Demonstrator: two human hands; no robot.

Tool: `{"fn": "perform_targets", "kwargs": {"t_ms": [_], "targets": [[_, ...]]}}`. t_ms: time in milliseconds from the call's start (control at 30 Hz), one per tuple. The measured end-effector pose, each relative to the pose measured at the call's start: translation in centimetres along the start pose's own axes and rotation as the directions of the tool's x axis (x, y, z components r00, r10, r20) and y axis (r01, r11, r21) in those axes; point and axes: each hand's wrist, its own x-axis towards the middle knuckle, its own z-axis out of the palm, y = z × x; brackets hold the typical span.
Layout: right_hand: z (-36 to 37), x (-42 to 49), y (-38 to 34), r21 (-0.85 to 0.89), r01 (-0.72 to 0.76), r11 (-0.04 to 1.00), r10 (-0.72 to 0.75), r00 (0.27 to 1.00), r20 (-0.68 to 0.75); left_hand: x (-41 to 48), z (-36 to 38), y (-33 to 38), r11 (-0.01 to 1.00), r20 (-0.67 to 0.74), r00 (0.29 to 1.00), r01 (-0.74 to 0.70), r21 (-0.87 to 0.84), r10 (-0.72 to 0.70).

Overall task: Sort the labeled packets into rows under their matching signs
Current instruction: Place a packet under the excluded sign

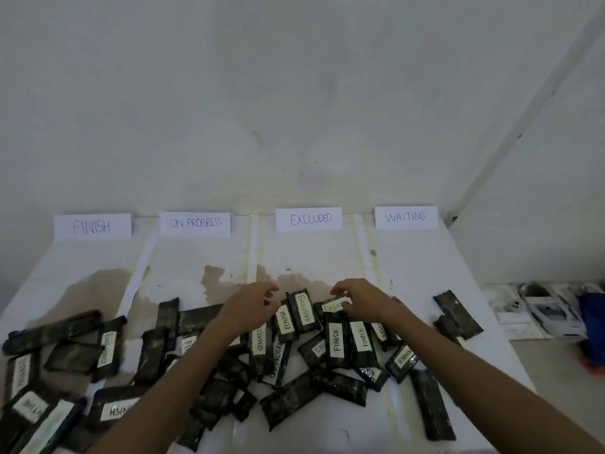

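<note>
Surveying the white surface [415,267], we record four paper signs along its far edge, left to right: FINISH sign [92,226], ON PROGRESS sign [195,223], EXCLUDED sign [308,219], WAITING sign [406,217]. The dark packets [294,399] lie jumbled across the near half, many overlapping, some label-down. The right hand [358,301] pinches the held packet [332,306] between its fingers at the pile's far edge, in line with the EXCLUDED sign but well apart from it; we cannot read its label. The left hand [253,306] hovers over the pile, fingers loosely curled, holding nothing.
</note>
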Motion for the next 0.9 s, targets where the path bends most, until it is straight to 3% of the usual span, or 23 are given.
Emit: {"fn": "perform_targets", "kwargs": {"t_ms": [167, 500, 667, 767, 900], "targets": [[2.2, 2.0, 1.2, -0.205, -0.065, 0.977, 0.069, 0.998, 0.011, 0.9, 1.8, -1.3, 0.999, 0.042, 0.999, 0.031, 0.026, -0.032], [4.9, 4.8, 4.5, -0.489, 0.153, 0.859, -0.097, 0.986, 0.137, 3.1, 5.5, -3.4, 0.999, -0.011, 0.999, 0.04, -0.022, -0.041], [5.1, 5.4, 5.9, -0.477, 0.225, 0.85, -0.193, 0.974, 0.114, 4.3, 6.9, -3.6, 0.993, -0.019, 0.996, 0.084, -0.077, -0.086], [3.9, 6.4, 6.9, -0.432, 0.228, 0.873, -0.24, 0.97, 0.027, 5.3, 7.6, -3.4, 0.99, -0.047, 0.994, 0.089, -0.11, -0.095], [0.6, 9.8, 8.1, -0.371, 0.142, 0.918, -0.174, 0.983, -0.055, 7.2, 8.2, -3.0, 0.997, -0.077, 0.996, 0.044, -0.061, -0.049]]}}
